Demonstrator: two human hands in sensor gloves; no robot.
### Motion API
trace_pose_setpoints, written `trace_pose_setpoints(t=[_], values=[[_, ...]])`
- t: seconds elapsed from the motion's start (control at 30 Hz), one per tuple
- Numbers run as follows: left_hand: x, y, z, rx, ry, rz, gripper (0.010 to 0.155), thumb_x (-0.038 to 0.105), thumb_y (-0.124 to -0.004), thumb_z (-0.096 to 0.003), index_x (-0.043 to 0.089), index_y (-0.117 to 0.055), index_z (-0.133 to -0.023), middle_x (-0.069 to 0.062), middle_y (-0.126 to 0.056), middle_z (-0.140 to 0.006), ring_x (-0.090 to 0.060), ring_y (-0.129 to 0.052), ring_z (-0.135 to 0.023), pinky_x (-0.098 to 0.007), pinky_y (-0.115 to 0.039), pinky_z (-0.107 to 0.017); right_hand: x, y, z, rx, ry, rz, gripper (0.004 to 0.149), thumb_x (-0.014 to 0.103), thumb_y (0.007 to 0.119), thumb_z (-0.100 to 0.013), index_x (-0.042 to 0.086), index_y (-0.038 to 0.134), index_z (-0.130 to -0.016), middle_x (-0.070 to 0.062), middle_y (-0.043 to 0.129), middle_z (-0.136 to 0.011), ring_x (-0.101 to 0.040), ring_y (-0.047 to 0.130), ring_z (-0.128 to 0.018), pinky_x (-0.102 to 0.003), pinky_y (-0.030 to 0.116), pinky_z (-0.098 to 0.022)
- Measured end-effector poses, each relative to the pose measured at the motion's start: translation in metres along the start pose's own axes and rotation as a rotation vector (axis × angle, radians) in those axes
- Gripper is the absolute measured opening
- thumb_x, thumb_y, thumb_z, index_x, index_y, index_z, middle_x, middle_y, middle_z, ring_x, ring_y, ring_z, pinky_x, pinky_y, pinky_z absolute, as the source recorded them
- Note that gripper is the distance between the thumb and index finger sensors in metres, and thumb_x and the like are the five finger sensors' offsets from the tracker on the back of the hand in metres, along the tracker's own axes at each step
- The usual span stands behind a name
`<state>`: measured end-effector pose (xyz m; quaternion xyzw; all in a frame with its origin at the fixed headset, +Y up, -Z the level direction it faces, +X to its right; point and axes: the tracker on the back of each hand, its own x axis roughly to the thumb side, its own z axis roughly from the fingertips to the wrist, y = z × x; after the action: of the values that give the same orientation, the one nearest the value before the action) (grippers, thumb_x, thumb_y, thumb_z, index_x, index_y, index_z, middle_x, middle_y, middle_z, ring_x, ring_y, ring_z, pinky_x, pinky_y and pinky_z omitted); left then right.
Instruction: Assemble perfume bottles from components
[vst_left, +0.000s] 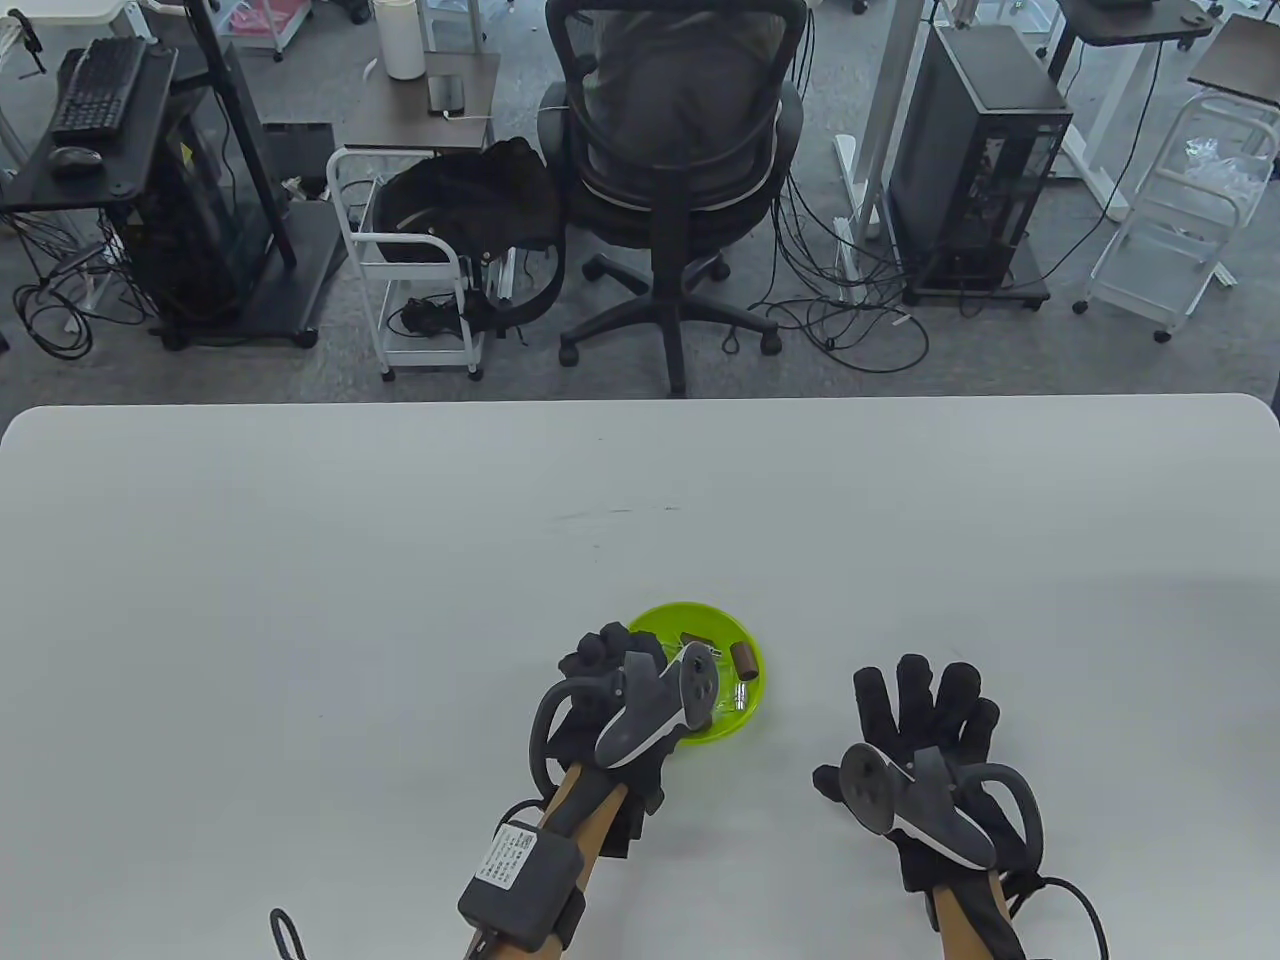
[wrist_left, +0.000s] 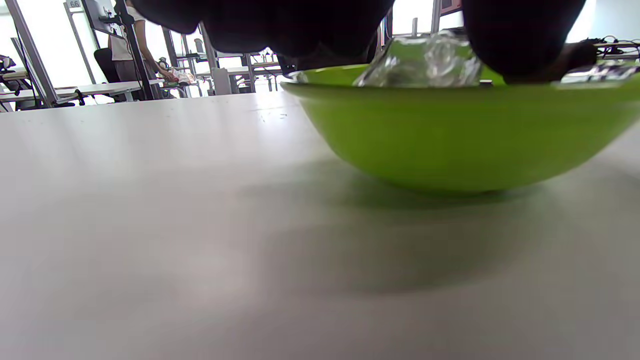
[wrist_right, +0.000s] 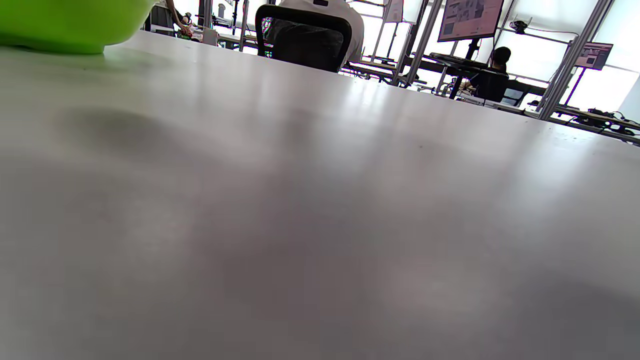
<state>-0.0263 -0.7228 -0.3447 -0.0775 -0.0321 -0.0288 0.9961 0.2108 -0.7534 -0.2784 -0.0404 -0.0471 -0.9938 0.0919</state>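
Observation:
A lime-green bowl (vst_left: 742, 722) stands near the table's front edge and holds a brown cap (vst_left: 745, 660) and small clear and metal parts (vst_left: 735, 697). My left hand (vst_left: 610, 655) reaches over the bowl's left rim with its fingers curled. In the left wrist view a clear glass bottle (wrist_left: 420, 62) shows above the bowl (wrist_left: 450, 135), held between the dark fingers (wrist_left: 280, 25) and the thumb (wrist_left: 520, 35). My right hand (vst_left: 925, 700) lies flat on the table to the right of the bowl, fingers spread, holding nothing. The bowl (wrist_right: 65, 25) is at the top left of the right wrist view.
The white table (vst_left: 400, 560) stretches bare to the left, right and far side of the bowl. Beyond its far edge a person sits in an office chair (vst_left: 675, 150), with carts, computers and cables around.

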Motion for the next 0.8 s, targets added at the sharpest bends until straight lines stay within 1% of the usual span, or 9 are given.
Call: trace_pose_setpoints(t=[0.07, 0.2, 0.37, 0.57, 0.7, 0.8], values=[[0.004, -0.002, -0.003, -0.03, 0.02, -0.004, 0.083, 0.068, -0.067, -0.0487, 0.016, -0.058, -0.112, -0.02, -0.056, -0.117, -0.046, -0.065, -0.103, -0.056, -0.059, -0.078, 0.0, 0.0, 0.0, 0.004, -0.001, 0.001, 0.098, 0.075, 0.046, -0.05, 0.016, -0.001, -0.113, -0.034, 0.001, -0.117, -0.073, 0.004, -0.096, -0.079, 0.023, -0.071], [0.011, -0.001, -0.005, -0.025, 0.028, -0.042, 0.081, 0.067, -0.07, -0.0488, 0.015, -0.062, -0.111, -0.02, -0.057, -0.117, -0.047, -0.065, -0.103, -0.056, -0.059, -0.078, 0.0, 0.0, 0.001, 0.004, -0.001, 0.0, 0.098, 0.075, 0.046, -0.05, 0.015, -0.001, -0.113, -0.034, 0.001, -0.117, -0.073, 0.004, -0.096, -0.079, 0.023, -0.071], [0.013, -0.004, -0.005, -0.01, 0.041, -0.055, 0.08, 0.065, -0.07, -0.0495, 0.014, -0.061, -0.111, -0.021, -0.057, -0.116, -0.047, -0.065, -0.102, -0.056, -0.059, -0.078, 0.0, 0.0, 0.001, 0.003, -0.001, -0.002, 0.098, 0.074, 0.046, -0.051, 0.015, -0.001, -0.113, -0.034, 0.001, -0.117, -0.073, 0.004, -0.096, -0.079, 0.023, -0.071], [0.014, -0.004, -0.004, 0.039, 0.037, -0.058, 0.077, 0.063, -0.071, -0.0498, 0.013, -0.065, -0.108, -0.021, -0.061, -0.114, -0.047, -0.07, -0.099, -0.054, -0.062, -0.077, 0.0, 0.0, 0.001, 0.001, -0.002, -0.003, 0.098, 0.074, 0.047, -0.051, 0.015, 0.0, -0.113, -0.034, 0.001, -0.117, -0.073, 0.005, -0.096, -0.079, 0.024, -0.071], [0.015, -0.005, -0.002, 0.103, 0.017, -0.078, 0.072, 0.062, -0.073, -0.0496, 0.014, -0.071, -0.104, -0.02, -0.068, -0.11, -0.046, -0.076, -0.095, -0.053, -0.067, -0.074, 0.0, 0.0, 0.001, 0.004, -0.002, -0.004, 0.098, 0.074, 0.047, -0.051, 0.015, 0.0, -0.113, -0.034, 0.001, -0.117, -0.073, 0.006, -0.097, -0.079, 0.024, -0.071], [0.012, -0.004, 0.002, 0.149, -0.005, -0.077, 0.071, 0.063, -0.071, -0.0491, 0.015, -0.072, -0.102, -0.02, -0.073, -0.107, -0.044, -0.082, -0.091, -0.05, -0.071, -0.072, 0.0, 0.0, 0.001, 0.005, -0.002, -0.006, 0.098, 0.074, 0.047, -0.051, 0.015, 0.0, -0.113, -0.034, 0.001, -0.117, -0.074, 0.006, -0.097, -0.079, 0.025, -0.071]])
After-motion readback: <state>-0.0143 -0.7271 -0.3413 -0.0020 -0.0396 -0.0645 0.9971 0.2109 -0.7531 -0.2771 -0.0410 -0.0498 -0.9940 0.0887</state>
